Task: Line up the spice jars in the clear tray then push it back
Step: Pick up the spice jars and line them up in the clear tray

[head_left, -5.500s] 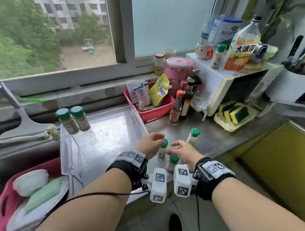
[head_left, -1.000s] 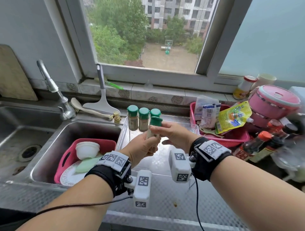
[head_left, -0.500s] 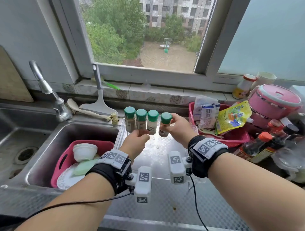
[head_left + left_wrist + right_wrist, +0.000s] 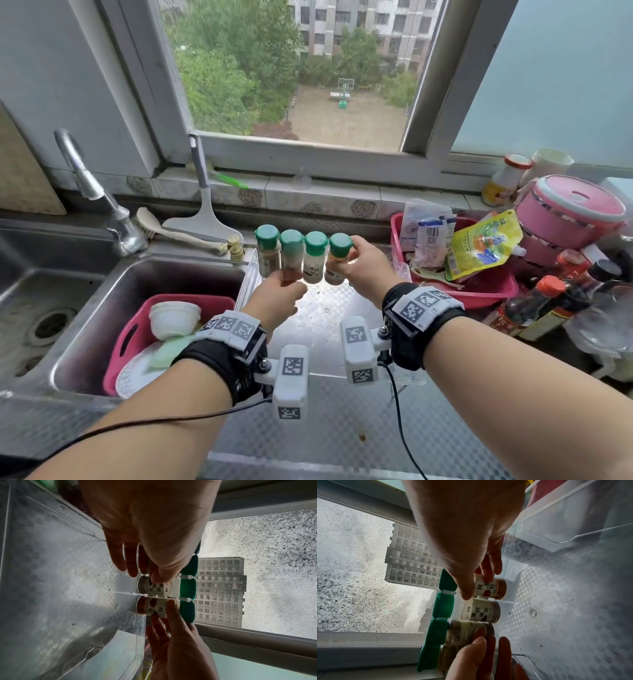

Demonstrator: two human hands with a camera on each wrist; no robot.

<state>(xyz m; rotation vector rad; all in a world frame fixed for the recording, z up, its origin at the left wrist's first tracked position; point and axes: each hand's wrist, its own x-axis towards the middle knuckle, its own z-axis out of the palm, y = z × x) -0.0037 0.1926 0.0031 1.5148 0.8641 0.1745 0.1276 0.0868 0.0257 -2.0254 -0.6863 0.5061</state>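
Note:
Several green-capped spice jars stand side by side at the far end of the clear tray [image 4: 249, 278]. My right hand [image 4: 344, 265] pinches the rightmost jar [image 4: 339, 255], the chili one [image 4: 489, 588], between thumb and fingers just below its cap. My left hand [image 4: 288, 278] holds the low part of the second jar from the left [image 4: 291, 251], which in the right wrist view is the brownish jar [image 4: 467, 628]. Between them stands a pepper jar [image 4: 154, 586] that neither hand holds. The leftmost jar [image 4: 267, 251] stands by the tray's left wall.
A sink at the left holds a red basin [image 4: 137, 329] with a bowl and plate. A red basket [image 4: 486, 291] of packets, sauce bottles [image 4: 534, 303] and a pink pot [image 4: 575, 209] crowd the right. A squeegee [image 4: 205, 212] and tiled sill lie behind the tray.
My right hand has carried the last jar forward and down to the right end of the row. My left hand has reached forward to the second jar.

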